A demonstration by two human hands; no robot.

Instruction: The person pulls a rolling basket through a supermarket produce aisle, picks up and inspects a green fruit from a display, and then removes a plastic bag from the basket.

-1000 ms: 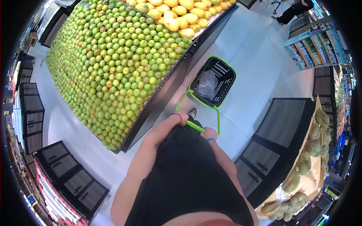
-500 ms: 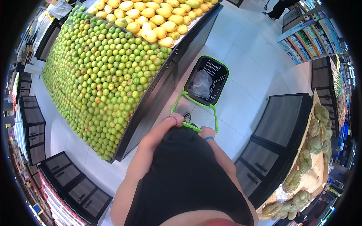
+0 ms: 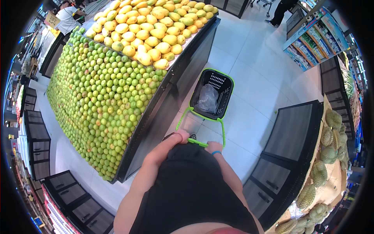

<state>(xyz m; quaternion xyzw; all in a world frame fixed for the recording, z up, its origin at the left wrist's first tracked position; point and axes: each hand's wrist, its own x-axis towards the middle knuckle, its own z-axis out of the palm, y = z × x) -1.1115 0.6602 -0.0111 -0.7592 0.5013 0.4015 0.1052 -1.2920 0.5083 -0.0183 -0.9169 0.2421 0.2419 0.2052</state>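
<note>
My left hand (image 3: 182, 136) is wrapped round the left end of the green handle (image 3: 198, 143) of a shopping basket, and a reddish band circles that wrist. At the handle's right end, my right hand (image 3: 214, 147) has its fingers closed on it, with a blue band at the wrist. In front of me the black basket (image 3: 226, 91) with a green rim stands on the floor. A crumpled clear plastic bag (image 3: 207, 97) lies inside it.
Left, a dark-sided stand holds round green fruit (image 3: 105, 93) and yellow mangoes (image 3: 156, 33). Durians (image 3: 319, 172) lie on a stand at right. A shelf of packets (image 3: 316, 39) stands back right. One person (image 3: 67, 17) is at the upper left, another (image 3: 281, 12) at the top right.
The basket and both hands sit slightly lower in the view, still joined by the handle. The fruit stand has shifted down and left, and more of the person at the upper left shows.
</note>
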